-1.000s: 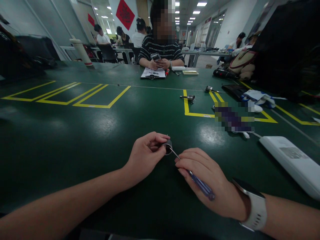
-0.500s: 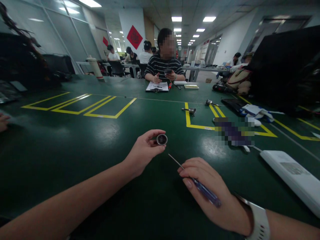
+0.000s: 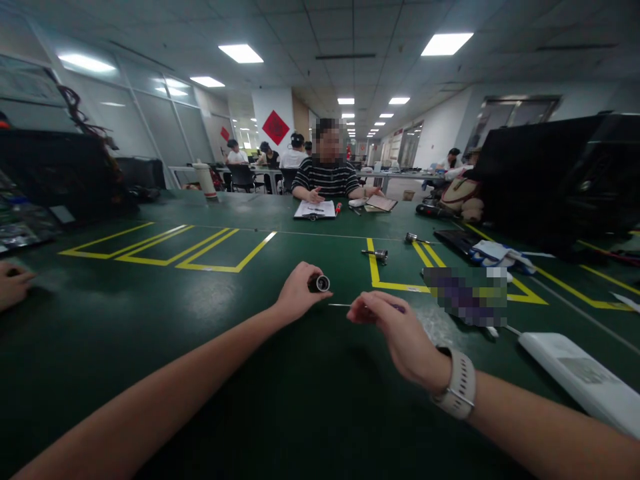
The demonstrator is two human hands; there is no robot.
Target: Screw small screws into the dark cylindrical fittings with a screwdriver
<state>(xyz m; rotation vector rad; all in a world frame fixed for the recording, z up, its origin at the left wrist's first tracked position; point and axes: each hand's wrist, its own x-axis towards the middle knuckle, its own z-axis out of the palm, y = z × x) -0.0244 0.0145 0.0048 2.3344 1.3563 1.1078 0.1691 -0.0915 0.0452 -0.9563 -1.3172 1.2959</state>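
Words in the room: none are clear enough to read.
Big red sign: it sits on one corner on the white post; the dark mark in its middle is too blurry to read.
Small red sign: it is farther back, left of the big one; too tiny to read.
Long white box: it has a gray label on top; the print is a blur.
Yellow tape: a little white tag sits on its front strip; too small to read.
Paper on the clipboard: too far away to read.
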